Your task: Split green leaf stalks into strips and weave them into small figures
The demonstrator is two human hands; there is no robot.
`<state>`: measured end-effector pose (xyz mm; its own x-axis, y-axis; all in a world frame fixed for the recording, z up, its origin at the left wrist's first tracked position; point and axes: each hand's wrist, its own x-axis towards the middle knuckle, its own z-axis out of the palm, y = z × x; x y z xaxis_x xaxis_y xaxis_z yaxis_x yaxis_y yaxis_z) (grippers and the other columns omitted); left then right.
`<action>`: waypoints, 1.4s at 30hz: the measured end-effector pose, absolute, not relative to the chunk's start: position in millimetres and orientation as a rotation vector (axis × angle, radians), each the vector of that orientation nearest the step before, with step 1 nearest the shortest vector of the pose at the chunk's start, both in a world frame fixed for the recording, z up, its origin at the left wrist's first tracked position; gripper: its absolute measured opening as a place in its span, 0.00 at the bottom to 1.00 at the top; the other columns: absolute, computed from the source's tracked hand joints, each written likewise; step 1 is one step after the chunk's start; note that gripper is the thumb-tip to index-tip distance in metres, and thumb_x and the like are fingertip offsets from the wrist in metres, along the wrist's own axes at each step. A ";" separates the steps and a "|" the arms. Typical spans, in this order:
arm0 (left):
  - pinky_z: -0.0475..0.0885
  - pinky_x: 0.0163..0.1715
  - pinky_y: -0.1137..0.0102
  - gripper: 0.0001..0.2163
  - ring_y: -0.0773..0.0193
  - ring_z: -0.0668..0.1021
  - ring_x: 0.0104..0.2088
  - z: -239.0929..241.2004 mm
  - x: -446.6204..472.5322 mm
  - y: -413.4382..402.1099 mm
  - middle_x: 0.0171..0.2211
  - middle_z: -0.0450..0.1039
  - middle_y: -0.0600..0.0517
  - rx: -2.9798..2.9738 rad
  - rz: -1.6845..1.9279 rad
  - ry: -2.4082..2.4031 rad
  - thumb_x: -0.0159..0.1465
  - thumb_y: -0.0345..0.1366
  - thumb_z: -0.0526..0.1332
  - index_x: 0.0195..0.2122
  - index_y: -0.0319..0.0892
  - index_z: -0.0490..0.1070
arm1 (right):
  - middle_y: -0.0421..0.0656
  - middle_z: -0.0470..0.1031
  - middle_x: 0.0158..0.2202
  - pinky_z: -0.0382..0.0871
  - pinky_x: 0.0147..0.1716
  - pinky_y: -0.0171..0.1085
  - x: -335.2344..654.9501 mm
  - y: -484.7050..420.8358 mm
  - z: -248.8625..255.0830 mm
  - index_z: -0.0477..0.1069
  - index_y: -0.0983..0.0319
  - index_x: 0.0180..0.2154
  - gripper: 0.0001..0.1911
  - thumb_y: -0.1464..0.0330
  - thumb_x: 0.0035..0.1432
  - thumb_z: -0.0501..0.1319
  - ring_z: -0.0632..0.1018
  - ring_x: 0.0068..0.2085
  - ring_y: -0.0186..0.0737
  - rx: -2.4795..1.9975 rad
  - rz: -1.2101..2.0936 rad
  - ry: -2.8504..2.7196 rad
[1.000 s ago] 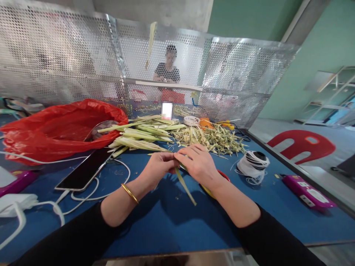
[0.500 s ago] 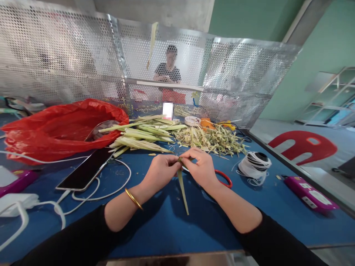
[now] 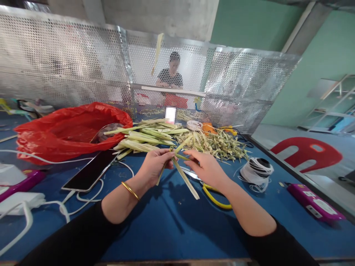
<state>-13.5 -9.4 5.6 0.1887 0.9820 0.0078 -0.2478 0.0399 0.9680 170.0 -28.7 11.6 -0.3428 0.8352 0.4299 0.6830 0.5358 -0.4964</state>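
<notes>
My left hand [image 3: 154,166] pinches folded pale green leaf strips [image 3: 181,171] above the blue table [image 3: 166,229]. A gold bangle sits on that wrist. My right hand [image 3: 206,168] is close beside it, thumb and fingers pinching one end of the strips. Loose ends stick out up to the right and down toward me. Scissors with yellow handles [image 3: 215,195] lie on the table under my right wrist.
A bundle of long leaf stalks [image 3: 144,136] and a heap of trimmings [image 3: 219,142] lie beyond my hands. A red plastic bag [image 3: 69,129], a phone [image 3: 88,171] with white cable, a string spool [image 3: 256,170] and a purple case [image 3: 316,203] surround them. Another person sits behind the perforated metal screen [image 3: 83,70].
The single hanging strip has been folded into crossed strips with ends spreading out. My hands have risen slightly, and the scissors now show their yellow handles under my right wrist.
</notes>
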 end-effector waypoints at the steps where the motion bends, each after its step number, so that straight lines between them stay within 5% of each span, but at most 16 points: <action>1: 0.67 0.20 0.78 0.07 0.76 0.67 0.17 5.6 -14.0 -8.6 0.24 0.73 0.53 1.090 1.174 0.897 0.50 0.35 0.67 0.26 0.36 0.75 | 0.41 0.77 0.29 0.67 0.31 0.38 171.6 -29.7 14.1 0.70 0.60 0.49 0.16 0.68 0.58 0.58 0.75 0.27 0.38 -1.198 0.456 -2.112; 6: 0.66 0.20 0.78 0.07 0.76 0.67 0.17 6.2 -13.6 -10.4 0.21 0.71 0.54 1.116 1.175 0.905 0.51 0.35 0.66 0.24 0.35 0.74 | 0.45 0.78 0.36 0.69 0.43 0.42 180.5 -36.7 27.4 0.75 0.61 0.43 0.13 0.67 0.60 0.55 0.79 0.36 0.39 -0.819 1.214 -1.891; 10: 0.66 0.20 0.77 0.08 0.75 0.67 0.17 5.1 -13.1 -12.0 0.20 0.70 0.54 1.137 1.135 0.905 0.50 0.36 0.67 0.25 0.35 0.75 | 0.49 0.78 0.42 0.67 0.49 0.50 179.0 -37.0 25.5 0.75 0.62 0.45 0.15 0.65 0.60 0.56 0.78 0.43 0.47 -0.551 1.464 -1.586; 14: 0.67 0.21 0.77 0.08 0.75 0.67 0.18 2.2 -11.8 -11.6 0.22 0.71 0.53 1.126 1.121 0.940 0.50 0.36 0.67 0.27 0.35 0.75 | 0.43 0.77 0.31 0.70 0.42 0.45 169.6 -32.4 15.0 0.77 0.58 0.41 0.10 0.65 0.57 0.61 0.78 0.35 0.41 -0.685 1.150 -1.610; 17: 0.67 0.21 0.77 0.08 0.75 0.67 0.18 2.1 -9.2 -14.0 0.23 0.72 0.53 1.134 1.109 0.948 0.49 0.36 0.67 0.27 0.35 0.74 | 0.43 0.75 0.32 0.69 0.42 0.42 164.5 -30.0 9.3 0.79 0.56 0.36 0.08 0.65 0.57 0.62 0.75 0.38 0.40 -0.731 0.841 -1.646; 20: 0.68 0.22 0.77 0.09 0.75 0.68 0.18 3.2 -6.0 -18.0 0.23 0.72 0.53 1.152 1.097 0.962 0.49 0.36 0.67 0.27 0.36 0.73 | 0.43 0.76 0.35 0.70 0.37 0.38 161.5 -30.3 7.2 0.79 0.57 0.33 0.06 0.65 0.54 0.64 0.74 0.36 0.38 -0.715 0.864 -1.569; 27: 0.69 0.23 0.76 0.11 0.74 0.70 0.19 1.9 -3.7 -21.5 0.23 0.74 0.52 1.135 1.106 0.989 0.49 0.37 0.68 0.29 0.37 0.70 | 0.38 0.69 0.22 0.62 0.25 0.32 155.5 -36.6 11.1 0.71 0.61 0.25 0.08 0.65 0.53 0.62 0.66 0.23 0.31 -0.885 0.900 -1.474; 33: 0.70 0.23 0.75 0.11 0.72 0.72 0.20 0.4 -1.9 -22.4 0.22 0.75 0.53 1.169 1.133 1.031 0.49 0.37 0.68 0.28 0.38 0.70 | 0.36 0.63 0.20 0.58 0.23 0.32 154.7 -40.3 11.5 0.69 0.61 0.25 0.11 0.63 0.57 0.58 0.63 0.22 0.31 -1.037 0.712 -1.608; 42: 0.68 0.22 0.77 0.09 0.73 0.71 0.19 -0.1 -0.1 -23.8 0.22 0.75 0.52 1.174 1.162 1.057 0.50 0.35 0.67 0.28 0.37 0.70 | 0.37 0.66 0.22 0.59 0.25 0.32 155.2 -42.9 4.5 0.69 0.61 0.27 0.11 0.66 0.61 0.54 0.66 0.24 0.33 -1.187 0.378 -1.778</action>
